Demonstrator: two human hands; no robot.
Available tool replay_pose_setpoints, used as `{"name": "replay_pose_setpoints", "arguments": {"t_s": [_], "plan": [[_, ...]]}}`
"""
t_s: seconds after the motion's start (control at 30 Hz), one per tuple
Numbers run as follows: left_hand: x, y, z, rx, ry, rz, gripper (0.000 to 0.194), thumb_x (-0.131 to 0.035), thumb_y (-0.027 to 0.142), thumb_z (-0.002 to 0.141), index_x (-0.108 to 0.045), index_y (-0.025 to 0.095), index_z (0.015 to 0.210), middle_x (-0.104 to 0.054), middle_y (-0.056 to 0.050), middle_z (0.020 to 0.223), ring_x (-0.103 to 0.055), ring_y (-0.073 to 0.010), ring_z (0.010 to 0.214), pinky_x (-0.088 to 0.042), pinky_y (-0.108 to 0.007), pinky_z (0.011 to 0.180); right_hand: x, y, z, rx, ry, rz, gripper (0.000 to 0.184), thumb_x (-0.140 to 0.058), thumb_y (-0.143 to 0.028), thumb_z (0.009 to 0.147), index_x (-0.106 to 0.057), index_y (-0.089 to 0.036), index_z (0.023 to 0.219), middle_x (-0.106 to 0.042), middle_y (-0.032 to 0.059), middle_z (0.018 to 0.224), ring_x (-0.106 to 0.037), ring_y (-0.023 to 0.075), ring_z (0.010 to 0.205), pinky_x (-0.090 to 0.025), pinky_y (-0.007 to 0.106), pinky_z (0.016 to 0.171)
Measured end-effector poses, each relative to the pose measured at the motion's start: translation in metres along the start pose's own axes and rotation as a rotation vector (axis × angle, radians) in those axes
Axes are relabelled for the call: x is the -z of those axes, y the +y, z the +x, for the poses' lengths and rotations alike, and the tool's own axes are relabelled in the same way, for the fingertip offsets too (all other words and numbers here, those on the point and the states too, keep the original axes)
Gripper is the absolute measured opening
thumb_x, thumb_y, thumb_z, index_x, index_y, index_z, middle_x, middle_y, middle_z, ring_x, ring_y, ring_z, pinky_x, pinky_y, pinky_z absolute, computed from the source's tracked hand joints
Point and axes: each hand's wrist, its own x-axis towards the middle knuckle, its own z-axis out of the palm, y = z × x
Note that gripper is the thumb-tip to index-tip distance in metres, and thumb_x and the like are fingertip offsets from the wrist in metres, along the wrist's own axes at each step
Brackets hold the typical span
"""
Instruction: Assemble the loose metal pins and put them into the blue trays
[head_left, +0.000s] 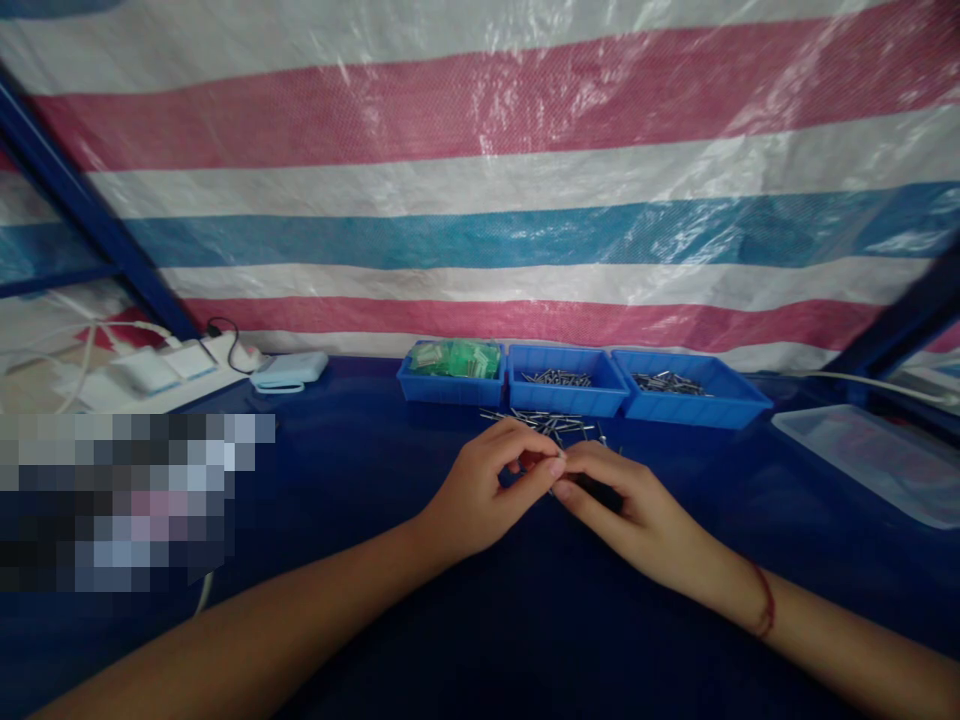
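Observation:
My left hand (491, 490) and my right hand (622, 495) meet fingertip to fingertip over the dark blue table (360, 520). Both are pinched on something small that I cannot make out. Just behind them lies a loose pile of small metal pins (544, 420). A red string circles my right wrist.
Three blue trays stand in a row at the back: one with green parts (452, 372), two with metal pins (566, 385) (686, 390). A clear plastic lid (874, 460) lies at the right, and a white power strip (161, 372) and a pale blue box (289, 370) at the left. A striped tarp hangs behind.

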Motion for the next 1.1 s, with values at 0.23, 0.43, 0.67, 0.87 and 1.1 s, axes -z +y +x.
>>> {"name": "replay_pose_setpoints", "arguments": {"t_s": [0.23,0.43,0.67,0.87,1.1], "plan": [[-0.001,-0.001,-0.001,0.012,0.009,0.032,0.007,-0.053,0.018,0.085,-0.060,0.016,0.087,-0.058,-0.002,0.078,-0.053,-0.0118,0.070,-0.044,-0.024,0.063,0.000,0.003,0.000,0.004,0.035,0.022,0.011,-0.050,-0.023,0.088,-0.061,-0.021,0.087,-0.065,0.0029,0.087,-0.060,0.0154,0.083,-0.049,0.030,0.075],[-0.002,-0.001,-0.001,0.028,0.030,0.043,0.008,-0.052,0.018,0.086,-0.059,0.017,0.088,-0.058,-0.002,0.079,-0.054,-0.0120,0.071,-0.044,-0.024,0.064,0.000,0.003,0.000,-0.040,0.086,0.008,0.012,-0.051,-0.026,0.087,-0.061,-0.021,0.086,-0.065,0.0030,0.082,-0.061,0.0163,0.079,-0.051,0.030,0.072],[-0.003,-0.003,-0.002,0.036,0.053,0.059,0.008,-0.052,0.017,0.086,-0.059,0.018,0.089,-0.058,-0.002,0.080,-0.055,-0.0118,0.071,-0.044,-0.024,0.064,0.001,0.007,-0.002,-0.020,0.280,-0.061,0.007,-0.058,-0.026,0.083,-0.062,-0.021,0.084,-0.066,0.0026,0.080,-0.061,0.0156,0.072,-0.049,0.028,0.064],[-0.004,-0.006,-0.001,0.046,0.006,0.072,0.009,-0.052,0.018,0.087,-0.060,0.018,0.091,-0.057,-0.002,0.082,-0.054,-0.0121,0.072,-0.044,-0.024,0.064,0.005,-0.002,-0.003,0.122,0.420,-0.169,0.010,-0.060,-0.016,0.080,-0.061,-0.023,0.088,-0.064,0.0028,0.082,-0.061,0.0168,0.078,-0.049,0.031,0.069],[-0.003,-0.002,-0.002,0.007,-0.089,0.069,0.009,-0.049,0.018,0.089,-0.057,0.018,0.093,-0.057,-0.003,0.088,-0.056,-0.0144,0.083,-0.046,-0.028,0.075,0.022,0.000,-0.007,0.580,0.250,-0.585,0.019,-0.064,-0.016,0.074,-0.061,-0.025,0.091,-0.067,0.0001,0.077,-0.063,0.0180,0.077,-0.045,0.036,0.073]]}}
